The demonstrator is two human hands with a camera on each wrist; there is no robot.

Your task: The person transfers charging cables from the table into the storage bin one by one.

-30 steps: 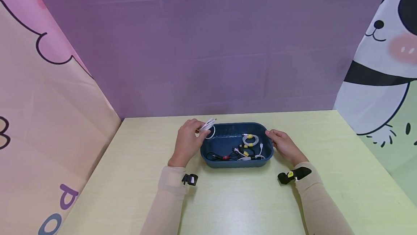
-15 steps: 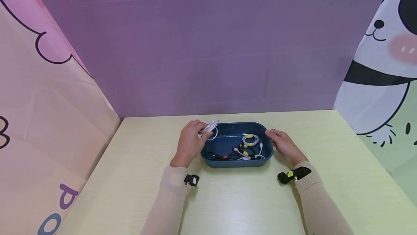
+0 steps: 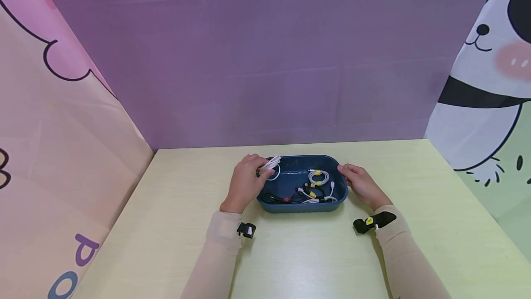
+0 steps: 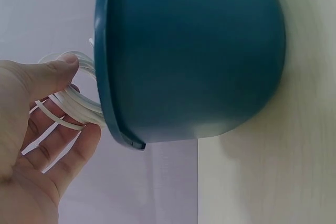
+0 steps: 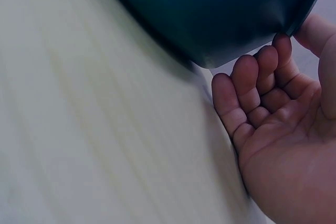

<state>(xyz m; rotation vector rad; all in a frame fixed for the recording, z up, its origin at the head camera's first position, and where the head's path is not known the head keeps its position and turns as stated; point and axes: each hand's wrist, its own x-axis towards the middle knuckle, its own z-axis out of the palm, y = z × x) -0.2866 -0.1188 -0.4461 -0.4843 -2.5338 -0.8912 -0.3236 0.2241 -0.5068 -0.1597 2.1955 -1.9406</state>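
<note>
A coiled white cable [image 3: 271, 164] is pinched between the thumb and fingers of my left hand [image 3: 244, 181], over the left end of a dark blue bin [image 3: 307, 208]. The left wrist view shows the white loops [image 4: 79, 106] beside the bin's rim [image 4: 105, 77], thumb on one side and fingers on the other. At the bin's right end, my right hand [image 3: 362, 186] grips the rim, thumb on top and fingers below. Inside lie a white coil with yellow ties [image 3: 318, 178], a black cable with a red tie [image 3: 286, 200] and another white cable [image 3: 317, 201].
The bin stands on a pale wooden table [image 3: 298, 262], close to its back edge. A purple cloth [image 3: 265, 59] hangs behind it. Printed cloths stand at the left [image 3: 74, 128] and right [image 3: 489, 82].
My left hand has moved slightly right with the coiled white cable, further over the bin. The right hand keeps its grip on the rim.
</note>
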